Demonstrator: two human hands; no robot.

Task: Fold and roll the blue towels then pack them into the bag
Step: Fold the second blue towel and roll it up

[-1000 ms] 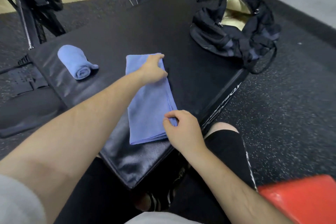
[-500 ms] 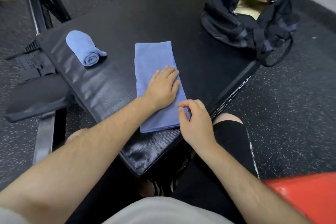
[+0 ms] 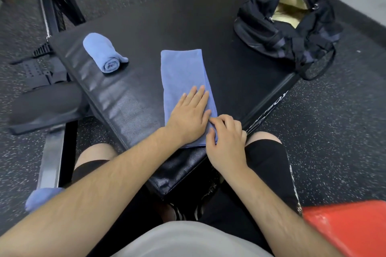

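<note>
A blue towel point(image 3: 183, 73), folded into a long strip, lies on the black padded bench point(image 3: 150, 27). My left hand point(image 3: 189, 116) presses flat on the strip's near half, fingers straight. My right hand point(image 3: 226, 142) pinches the towel's near right corner at the bench edge. A second blue towel point(image 3: 103, 54), rolled up, rests at the bench's left side. The black duffel bag point(image 3: 292, 27) sits open at the far right corner, showing a pale yellow lining.
Black gym equipment frames stand at the far left and back. A red pad point(image 3: 346, 227) is at the lower right. Another blue cloth point(image 3: 41, 196) shows by my left arm. Speckled rubber floor surrounds the bench.
My left hand slid from the towel's far end down to its near half and flattened. My right hand stayed pinching the near right corner.
</note>
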